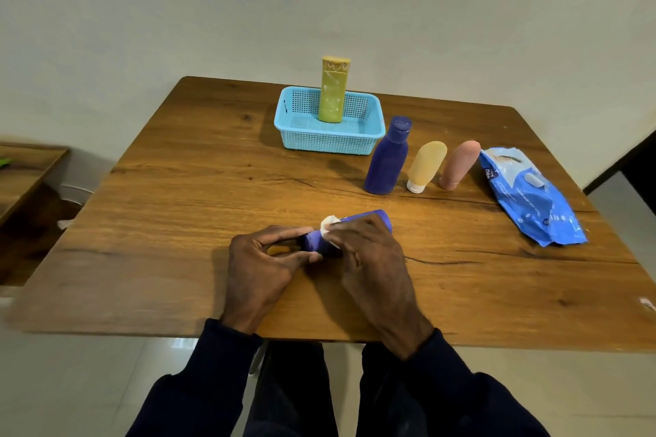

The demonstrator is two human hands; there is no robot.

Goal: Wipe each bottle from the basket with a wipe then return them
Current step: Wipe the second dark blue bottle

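Note:
A blue-purple bottle (pixel 380 218) lies on its side near the table's front, held between both hands. My left hand (pixel 261 266) pinches its left end, where an orange-yellow part shows between the fingers. My right hand (pixel 372 259) wraps over the bottle's body and presses a white wipe (pixel 329 224) against it. A light blue basket (pixel 369 121) stands at the back with a tall yellow bottle (pixel 333 90) upright inside. Right of the basket stand a dark blue bottle (pixel 387 160), a yellow tube (pixel 426 163) and a pink tube (pixel 459 163).
A blue pack of wipes (pixel 529 195) lies on the right side of the wooden table (pixel 177 206). A lower wooden surface (pixel 25 167) sits off to the left. The wall runs close behind the table.

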